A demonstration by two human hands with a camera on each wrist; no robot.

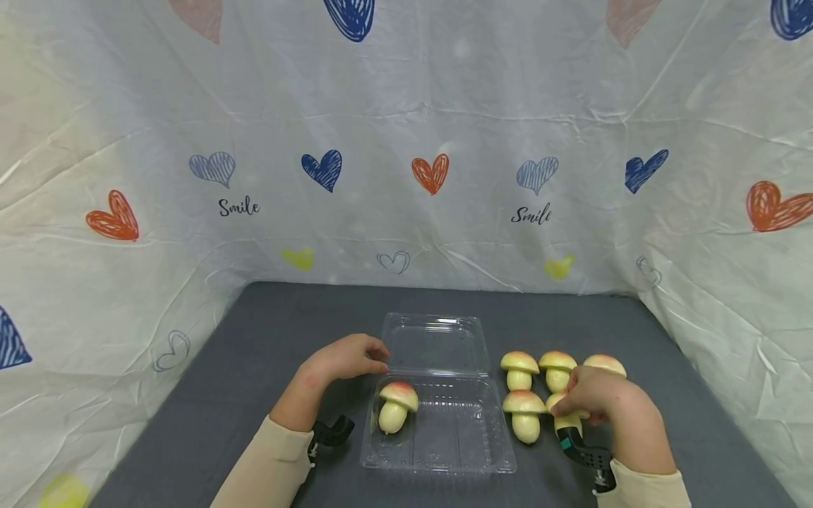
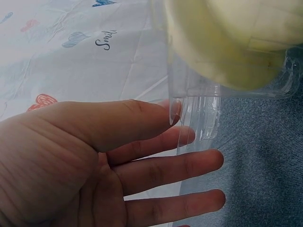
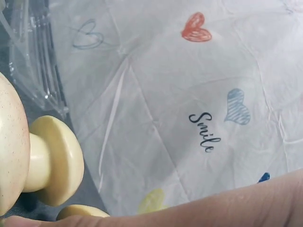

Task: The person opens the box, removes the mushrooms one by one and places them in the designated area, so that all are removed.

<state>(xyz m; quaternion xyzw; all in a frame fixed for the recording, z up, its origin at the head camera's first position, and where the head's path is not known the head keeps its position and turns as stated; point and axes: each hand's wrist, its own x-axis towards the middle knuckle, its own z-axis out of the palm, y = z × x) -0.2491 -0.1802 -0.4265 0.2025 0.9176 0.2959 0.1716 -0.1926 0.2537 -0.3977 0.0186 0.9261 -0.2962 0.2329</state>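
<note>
A clear plastic clamshell box point(image 1: 444, 462) lies opened on the dark table, its lid point(image 1: 438, 346) folded back. One toy mushroom point(image 1: 395, 408) with a yellow-red cap rests in its left side. My left hand point(image 1: 352, 356) is at the box's left hinge corner. In the left wrist view its thumb touches the plastic edge and the other fingers point(image 2: 175, 168) stretch out straight. To the right of the box, my right hand point(image 1: 600, 395) grips the cap of a front-row toy mushroom point(image 1: 567, 422), whose top is partly hidden by the fingers.
More toy mushrooms stand close around the right hand: one point(image 1: 525, 416) to its left, and a back row of a left one point(image 1: 519, 370), a middle one point(image 1: 557, 370) and a right one point(image 1: 605, 363). A white heart-printed sheet point(image 1: 381, 127) hangs behind the table.
</note>
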